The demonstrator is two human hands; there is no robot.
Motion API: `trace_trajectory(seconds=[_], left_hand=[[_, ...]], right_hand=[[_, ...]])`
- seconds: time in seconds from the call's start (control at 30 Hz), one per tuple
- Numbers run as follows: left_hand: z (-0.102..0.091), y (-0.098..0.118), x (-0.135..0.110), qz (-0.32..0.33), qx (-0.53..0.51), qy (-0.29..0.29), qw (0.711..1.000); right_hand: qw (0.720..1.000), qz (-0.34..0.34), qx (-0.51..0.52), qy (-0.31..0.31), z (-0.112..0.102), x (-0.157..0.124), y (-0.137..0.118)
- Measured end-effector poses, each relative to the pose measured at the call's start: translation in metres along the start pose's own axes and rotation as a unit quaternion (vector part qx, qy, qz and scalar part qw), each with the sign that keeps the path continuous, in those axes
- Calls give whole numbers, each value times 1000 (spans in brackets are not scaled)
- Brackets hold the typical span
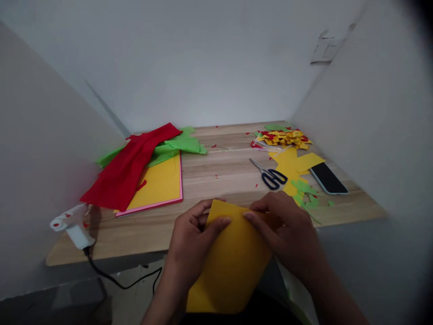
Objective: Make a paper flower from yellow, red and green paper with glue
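A sheet of yellow paper (233, 266) hangs between my two hands, just in front of the table's near edge. My left hand (199, 230) pinches its upper left part, thumb on the face towards me and fingers behind. On the upper right, my right hand (284, 221) grips the paper between thumb and fingers, and the sheet bends over there. Beyond my right hand lie scissors (269, 175) with dark blue handles, their blades pointing away to the left.
Left on the table (216, 169) are red crepe paper (131, 162), green crepe paper (179, 144), a yellow sheet stack (162, 180) and a corded white glue gun (76, 228). Right are yellow paper pieces (287, 162), a pile of cut yellow shapes (287, 137), green scraps (306, 192) and a phone (328, 178). Walls enclose the table.
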State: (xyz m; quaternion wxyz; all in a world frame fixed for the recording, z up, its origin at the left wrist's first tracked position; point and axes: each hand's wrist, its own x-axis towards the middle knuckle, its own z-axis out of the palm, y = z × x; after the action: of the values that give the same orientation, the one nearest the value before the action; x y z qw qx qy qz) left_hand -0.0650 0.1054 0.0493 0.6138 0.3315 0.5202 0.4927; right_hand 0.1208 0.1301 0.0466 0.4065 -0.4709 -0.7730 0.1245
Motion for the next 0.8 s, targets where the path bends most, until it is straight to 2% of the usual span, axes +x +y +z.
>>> trace_trajectory(seconds=[0.13,0.23,0.37,0.53,0.8], left_hand=[[-3,-2,-7,31,37,34,998],[-1,-1,-13,69,59,111,990],[10,4,-20,66,62,186,978],[16,5,-22,70,81,201,974],[8,-4,-16,99,133,183,969]], right_hand=[[999,-3,26,-22,-5,1,-4],[998,7,41,-40,-8,-1,-7],[996,35,49,-63,-10,-6,-6],[993,61,61,-85,-10,-8,-2],[993,64,61,-78,-12,-7,-1]])
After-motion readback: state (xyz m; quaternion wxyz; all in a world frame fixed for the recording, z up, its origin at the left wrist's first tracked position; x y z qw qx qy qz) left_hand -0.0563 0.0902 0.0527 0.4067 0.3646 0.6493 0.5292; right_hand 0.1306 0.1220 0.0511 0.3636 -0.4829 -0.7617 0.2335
